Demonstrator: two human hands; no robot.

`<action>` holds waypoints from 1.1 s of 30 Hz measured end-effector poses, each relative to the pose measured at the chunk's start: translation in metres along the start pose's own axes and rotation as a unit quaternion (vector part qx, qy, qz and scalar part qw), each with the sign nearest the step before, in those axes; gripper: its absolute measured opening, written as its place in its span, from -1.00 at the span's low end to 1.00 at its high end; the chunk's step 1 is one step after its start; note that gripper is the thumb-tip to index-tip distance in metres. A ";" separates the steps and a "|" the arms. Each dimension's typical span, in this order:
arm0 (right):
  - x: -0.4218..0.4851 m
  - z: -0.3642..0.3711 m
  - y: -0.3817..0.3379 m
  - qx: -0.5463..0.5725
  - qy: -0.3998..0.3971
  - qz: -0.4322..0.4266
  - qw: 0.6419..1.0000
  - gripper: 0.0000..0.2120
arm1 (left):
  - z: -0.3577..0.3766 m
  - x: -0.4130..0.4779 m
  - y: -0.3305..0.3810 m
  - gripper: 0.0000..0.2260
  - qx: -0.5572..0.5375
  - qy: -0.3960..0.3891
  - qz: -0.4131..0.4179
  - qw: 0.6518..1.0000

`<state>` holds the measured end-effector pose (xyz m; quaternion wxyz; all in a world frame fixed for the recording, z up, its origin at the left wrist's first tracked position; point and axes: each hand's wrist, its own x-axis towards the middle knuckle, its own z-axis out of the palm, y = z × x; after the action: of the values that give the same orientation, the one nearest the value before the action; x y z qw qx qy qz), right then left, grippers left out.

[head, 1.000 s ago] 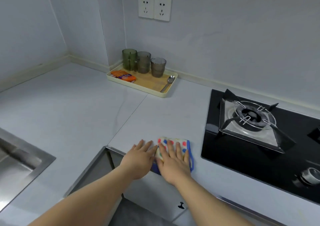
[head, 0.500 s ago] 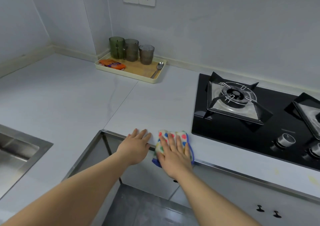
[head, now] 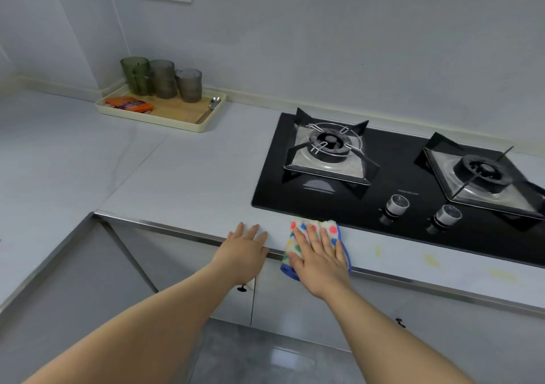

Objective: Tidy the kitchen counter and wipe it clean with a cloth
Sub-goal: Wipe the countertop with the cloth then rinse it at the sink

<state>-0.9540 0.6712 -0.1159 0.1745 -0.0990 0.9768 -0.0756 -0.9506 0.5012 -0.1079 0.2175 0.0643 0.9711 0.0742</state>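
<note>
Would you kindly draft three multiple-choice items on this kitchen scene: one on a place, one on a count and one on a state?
1. Where does the spoon lie?
A) on the hob
B) beside the sink
C) in the tray, at its right end

2. How many cups stand at the back of the tray?
A) two
B) three
C) four

3. How does the right hand meet the cloth?
A) it lies flat on it with straight fingers
B) it pinches one corner and lifts it
C) it hangs apart from it

Answers:
1 C: the spoon rests inside the tray's rim near the right end.
2 B: three cups stand in a row there, one green and two grey.
3 A: the palm and spread fingers press the cloth on the counter's front edge.
</note>
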 end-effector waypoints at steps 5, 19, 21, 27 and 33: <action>-0.003 0.003 0.009 0.012 0.000 0.008 1.000 -0.36 | 0.005 -0.006 0.011 -0.56 -0.005 0.009 -0.036 0.999; -0.004 -0.004 0.031 -0.013 -0.030 -0.002 0.999 -0.31 | 0.009 -0.005 0.012 -0.56 -0.012 0.027 -0.045 0.999; 0.000 -0.002 0.009 -0.014 -0.035 -0.033 0.999 -0.29 | 0.008 -0.006 0.012 -0.55 -0.006 0.020 -0.043 0.999; 0.007 -0.005 -0.001 -0.030 -0.047 -0.060 0.997 -0.37 | 0.000 -0.007 0.008 -0.54 0.000 -0.008 -0.032 0.999; 0.002 -0.007 0.020 -0.004 -0.028 0.009 1.000 -0.41 | 0.001 -0.007 0.007 -0.53 0.009 -0.011 -0.022 1.000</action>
<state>-0.9614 0.6908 -0.1132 0.2025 -0.0931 0.9725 -0.0677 -0.9436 0.5067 -0.1045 0.2294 0.0454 0.9704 0.0599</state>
